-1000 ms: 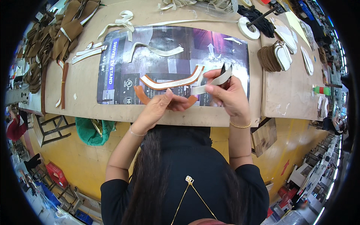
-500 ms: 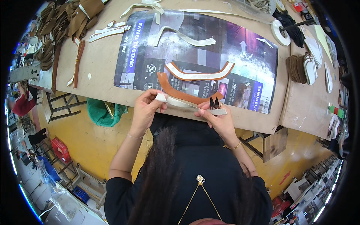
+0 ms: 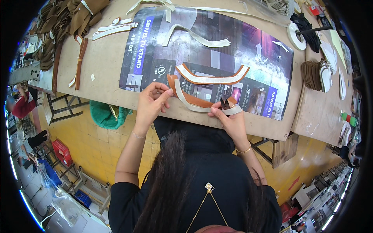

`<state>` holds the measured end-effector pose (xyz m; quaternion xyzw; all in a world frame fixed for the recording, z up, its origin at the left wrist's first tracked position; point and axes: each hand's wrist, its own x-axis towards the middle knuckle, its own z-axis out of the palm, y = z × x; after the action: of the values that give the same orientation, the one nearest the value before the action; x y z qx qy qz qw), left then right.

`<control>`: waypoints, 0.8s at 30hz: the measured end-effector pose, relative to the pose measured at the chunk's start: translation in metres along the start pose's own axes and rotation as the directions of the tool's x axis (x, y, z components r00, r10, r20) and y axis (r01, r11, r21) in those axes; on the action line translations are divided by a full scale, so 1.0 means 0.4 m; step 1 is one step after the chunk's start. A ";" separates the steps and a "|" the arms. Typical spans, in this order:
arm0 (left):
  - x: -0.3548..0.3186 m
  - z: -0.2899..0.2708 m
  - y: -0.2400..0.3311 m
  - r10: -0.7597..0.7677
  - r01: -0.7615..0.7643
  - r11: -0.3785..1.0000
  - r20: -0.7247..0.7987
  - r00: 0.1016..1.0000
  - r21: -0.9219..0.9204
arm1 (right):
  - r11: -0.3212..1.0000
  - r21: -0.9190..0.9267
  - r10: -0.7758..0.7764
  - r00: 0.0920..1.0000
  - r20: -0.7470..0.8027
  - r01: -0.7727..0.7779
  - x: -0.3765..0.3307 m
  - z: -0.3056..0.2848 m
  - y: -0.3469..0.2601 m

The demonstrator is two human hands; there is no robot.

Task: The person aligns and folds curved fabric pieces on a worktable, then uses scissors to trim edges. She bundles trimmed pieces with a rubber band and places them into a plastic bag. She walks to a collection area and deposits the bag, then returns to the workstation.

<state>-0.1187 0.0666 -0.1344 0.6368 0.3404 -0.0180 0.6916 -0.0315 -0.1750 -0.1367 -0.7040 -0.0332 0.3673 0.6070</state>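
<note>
Between thumb and fingers, my right hand (image 3: 232, 118) grips a narrow white strip (image 3: 190, 106). Dark-bladed thread snips (image 3: 224, 104) also poke up from this hand. The strip bows to the left, its far end standing free beside my left hand (image 3: 154, 100). That hand is closed, thumb close to the curled fingers; anything pinched there is too small to make out. Behind the strip, a curved brown leather-like piece (image 3: 186, 97) lies at the table's near side, partly covered. Farther back rests a similar brown curve with a white strip along it (image 3: 213, 80).
A printed dark sheet (image 3: 155, 42) covers the middle of the table. Loose white strips (image 3: 198, 38) lie on it. Brown pieces (image 3: 50, 33) are heaped at far left. At right stand a white tape roll (image 3: 293, 37) and a brown stack (image 3: 311, 75). A green bag (image 3: 103, 116) hangs below.
My left hand has let go of the strip's left end, which now curves upward beside the brown piece. The view has shifted slightly; my right hand still holds strip and snips.
</note>
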 end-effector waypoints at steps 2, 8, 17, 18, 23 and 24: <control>-0.020 0.008 0.011 -0.059 0.057 0.992 0.014 0.998 0.110 | 1.000 0.004 0.020 1.000 0.008 -0.020 0.000 0.000 -0.009; -0.076 0.064 -0.003 -0.414 0.468 0.884 0.453 0.789 -0.008 | 0.971 0.199 0.111 0.989 0.099 -0.129 0.004 -0.009 -0.012; -0.076 0.122 -0.057 -0.154 0.224 0.764 0.166 0.974 -0.606 | 0.984 0.094 0.146 0.985 0.091 -0.154 -0.001 0.011 -0.014; -0.075 0.118 -0.055 -0.066 0.111 0.856 0.106 0.992 -0.505 | 0.987 0.049 0.151 0.986 0.074 -0.155 0.003 0.012 -0.013; -0.034 0.093 -0.035 0.152 -0.146 0.984 -0.060 0.986 0.099 | 0.997 -0.079 0.004 0.997 -0.077 -0.010 0.013 0.033 0.000; -0.027 0.083 -0.032 0.247 -0.229 0.941 -0.041 0.968 0.250 | 0.994 -0.106 -0.011 0.996 -0.086 0.001 0.016 0.033 -0.002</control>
<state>-0.1181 0.0301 -0.1414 0.7536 0.2807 0.0471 0.5925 -0.0338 -0.1605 -0.1389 -0.7503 -0.0286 0.3325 0.5706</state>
